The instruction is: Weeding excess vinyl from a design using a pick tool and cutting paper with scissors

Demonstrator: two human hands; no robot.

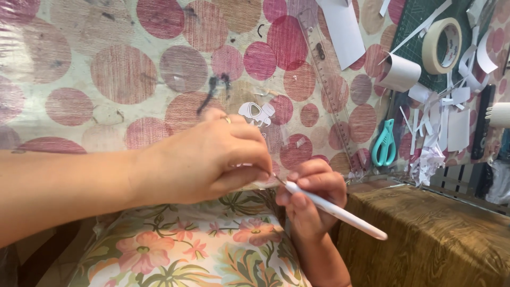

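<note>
My left hand (212,159) reaches in from the left, its fingers pinched on a small clear piece at the near edge of the table. My right hand (311,199) comes up from below and grips a white craft knife (334,211) like a pen, its thin metal tip touching the spot under my left fingertips. A small white cut-out shape (256,113) lies on a clear sheet just beyond my left hand. A ring shows on my left hand.
The tablecloth (122,74) has red circles under clear plastic. A clear ruler (329,90) lies diagonally. Teal scissors (383,143), a masking tape roll (442,45), a green cutting mat (425,21) and several paper scraps (430,127) sit to the right. A floral cushion (191,244) is below.
</note>
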